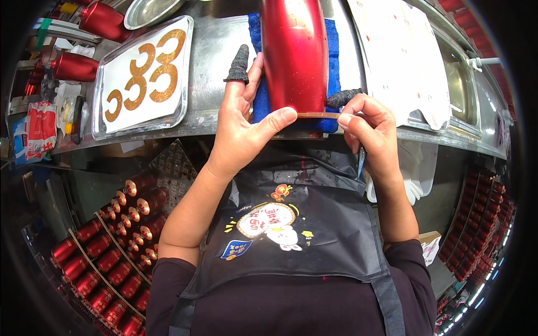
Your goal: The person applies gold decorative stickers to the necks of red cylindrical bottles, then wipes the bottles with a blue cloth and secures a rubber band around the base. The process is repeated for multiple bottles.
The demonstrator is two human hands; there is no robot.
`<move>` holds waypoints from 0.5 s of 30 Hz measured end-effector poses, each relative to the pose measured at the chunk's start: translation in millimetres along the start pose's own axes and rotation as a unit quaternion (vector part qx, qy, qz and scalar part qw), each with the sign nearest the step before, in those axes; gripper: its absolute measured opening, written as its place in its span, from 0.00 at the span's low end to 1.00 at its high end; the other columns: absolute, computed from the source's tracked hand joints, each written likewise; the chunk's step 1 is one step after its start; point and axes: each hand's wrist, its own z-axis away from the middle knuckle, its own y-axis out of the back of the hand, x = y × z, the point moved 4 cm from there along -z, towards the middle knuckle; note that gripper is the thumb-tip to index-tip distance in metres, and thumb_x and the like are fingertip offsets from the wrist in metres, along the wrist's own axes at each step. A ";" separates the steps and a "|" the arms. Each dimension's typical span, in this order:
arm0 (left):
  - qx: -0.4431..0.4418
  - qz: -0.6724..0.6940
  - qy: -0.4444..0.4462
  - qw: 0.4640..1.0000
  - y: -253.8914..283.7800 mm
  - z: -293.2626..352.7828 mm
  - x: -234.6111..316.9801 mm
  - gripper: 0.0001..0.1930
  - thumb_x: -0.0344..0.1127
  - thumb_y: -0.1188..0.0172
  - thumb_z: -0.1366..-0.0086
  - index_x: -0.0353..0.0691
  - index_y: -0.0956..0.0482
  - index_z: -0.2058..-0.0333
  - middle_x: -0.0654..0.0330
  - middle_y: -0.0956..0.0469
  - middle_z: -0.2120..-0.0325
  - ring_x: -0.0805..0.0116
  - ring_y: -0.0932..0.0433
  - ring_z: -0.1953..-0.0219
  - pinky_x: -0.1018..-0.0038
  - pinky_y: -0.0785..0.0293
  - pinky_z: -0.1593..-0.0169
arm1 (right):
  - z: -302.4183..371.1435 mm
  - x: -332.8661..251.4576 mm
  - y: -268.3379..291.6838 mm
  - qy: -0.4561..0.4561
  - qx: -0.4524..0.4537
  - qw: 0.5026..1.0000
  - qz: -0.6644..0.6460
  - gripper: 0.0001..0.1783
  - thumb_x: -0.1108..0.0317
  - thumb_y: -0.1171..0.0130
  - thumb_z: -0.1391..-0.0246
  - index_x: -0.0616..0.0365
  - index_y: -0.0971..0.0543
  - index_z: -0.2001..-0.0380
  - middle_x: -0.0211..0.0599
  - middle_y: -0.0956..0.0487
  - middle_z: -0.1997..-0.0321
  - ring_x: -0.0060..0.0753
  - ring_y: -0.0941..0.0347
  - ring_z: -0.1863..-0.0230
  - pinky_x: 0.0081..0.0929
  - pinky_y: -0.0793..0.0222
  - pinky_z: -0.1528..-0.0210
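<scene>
A glossy red bottle-shaped vessel [294, 53] lies on a blue cloth [333, 56], its near end facing me. My left hand [241, 115] steadies its left side, index finger raised in a black finger sleeve [239, 63] and thumb pressed at the near rim. From that thumb a narrow gold-brown strip [318, 115] runs across the rim to my right hand [371, 126], which pinches its right end between thumb and fingers. Another dark sleeve [344, 98] covers a right finger. Pointed blue tweezers [361, 162] hang from the right palm, tips down.
Left on the metal bench [216, 61] sits a clear tray [184, 92] holding gold curved pieces [163, 83] on white backing. A metal bowl [147, 12] is behind it. White sheets [400, 56] lie at right. Racks of red vessels [106, 263] stand below left.
</scene>
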 end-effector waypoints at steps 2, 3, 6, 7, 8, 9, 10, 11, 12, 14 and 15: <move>0.000 0.021 0.005 1.000 0.2 -0.2 0.2 0.49 0.27 0.29 0.39 0.27 0.56 0.29 0.37 0.50 0.28 0.55 0.46 0.26 0.64 0.44 0.27 | -0.2 0.3 -0.4 -0.001 0.000 1.000 0.004 0.06 0.72 0.40 0.44 0.58 0.25 0.73 0.24 0.28 0.79 0.10 0.38 0.84 0.13 0.46 0.81; 0.005 0.035 0.005 0.999 0.3 -0.2 0.2 0.49 0.27 0.29 0.39 0.27 0.56 0.29 0.37 0.50 0.28 0.54 0.47 0.26 0.64 0.45 0.27 | -0.2 0.6 -0.4 -0.001 0.001 1.000 0.005 0.06 0.72 0.40 0.44 0.58 0.26 0.73 0.24 0.28 0.79 0.10 0.38 0.84 0.13 0.46 0.81; 0.007 0.048 0.007 0.999 0.4 0.1 -0.1 0.47 0.26 0.30 0.38 0.28 0.54 0.30 0.37 0.50 0.27 0.55 0.47 0.26 0.64 0.45 0.27 | 0.1 0.3 -0.3 0.003 0.000 1.000 -0.004 0.06 0.72 0.40 0.44 0.58 0.25 0.73 0.24 0.28 0.79 0.10 0.38 0.84 0.13 0.46 0.81; 0.005 0.052 0.007 0.999 0.6 0.5 0.0 0.45 0.26 0.31 0.37 0.28 0.53 0.30 0.37 0.50 0.27 0.55 0.47 0.26 0.64 0.45 0.27 | 0.4 0.4 -0.2 0.002 0.000 1.000 0.000 0.06 0.72 0.40 0.44 0.58 0.25 0.73 0.24 0.28 0.79 0.10 0.38 0.83 0.13 0.46 0.81; 0.002 0.057 0.007 0.998 0.7 0.8 -0.3 0.44 0.26 0.33 0.36 0.28 0.53 0.30 0.38 0.51 0.27 0.56 0.47 0.26 0.64 0.45 0.27 | 0.6 0.5 -0.2 -0.001 -0.001 1.000 0.003 0.06 0.72 0.40 0.44 0.58 0.25 0.73 0.24 0.28 0.79 0.10 0.38 0.83 0.13 0.46 0.81; -0.001 0.062 0.006 0.998 1.4 1.0 -0.4 0.42 0.26 0.34 0.36 0.28 0.52 0.30 0.38 0.51 0.27 0.56 0.47 0.26 0.64 0.44 0.27 | 0.8 0.7 -0.4 -0.003 -0.003 1.000 0.007 0.06 0.72 0.40 0.44 0.58 0.25 0.73 0.24 0.27 0.78 0.10 0.38 0.83 0.13 0.46 0.81; 0.012 0.095 0.020 0.995 2.7 1.4 -2.2 0.41 0.26 0.35 0.35 0.28 0.52 0.31 0.38 0.51 0.27 0.56 0.47 0.25 0.64 0.45 0.27 | 1.0 0.8 -0.2 -0.003 -0.002 1.000 0.006 0.06 0.72 0.40 0.44 0.58 0.25 0.73 0.25 0.27 0.78 0.11 0.37 0.83 0.13 0.46 0.81; 0.026 0.128 0.034 0.991 4.3 1.3 -4.2 0.40 0.26 0.36 0.34 0.28 0.51 0.31 0.38 0.52 0.27 0.57 0.47 0.25 0.64 0.45 0.27 | 0.9 0.8 -0.3 -0.002 -0.002 1.000 0.005 0.06 0.71 0.40 0.44 0.58 0.25 0.73 0.25 0.27 0.78 0.11 0.37 0.82 0.13 0.45 0.81; 0.039 0.161 0.048 0.985 5.1 1.7 -6.1 0.39 0.26 0.37 0.33 0.27 0.51 0.31 0.38 0.52 0.27 0.57 0.47 0.25 0.64 0.46 0.27 | 1.1 1.1 -0.2 -0.004 -0.002 1.000 0.002 0.06 0.71 0.40 0.44 0.58 0.25 0.73 0.25 0.27 0.77 0.11 0.37 0.82 0.13 0.45 0.81; 0.018 0.121 0.014 0.992 3.7 1.0 -4.6 0.39 0.27 0.38 0.32 0.26 0.52 0.31 0.38 0.52 0.27 0.57 0.48 0.25 0.63 0.49 0.26 | 0.8 1.0 -0.1 0.002 -0.001 1.000 0.004 0.06 0.71 0.40 0.44 0.58 0.25 0.73 0.25 0.26 0.77 0.11 0.37 0.82 0.13 0.45 0.81; 0.009 0.095 -0.007 0.995 1.8 1.0 -3.7 0.40 0.28 0.37 0.32 0.26 0.53 0.30 0.38 0.51 0.27 0.57 0.48 0.25 0.63 0.49 0.26 | 0.8 1.0 -0.1 0.004 -0.001 1.000 0.003 0.06 0.71 0.40 0.44 0.58 0.25 0.73 0.25 0.26 0.77 0.11 0.37 0.82 0.13 0.45 0.81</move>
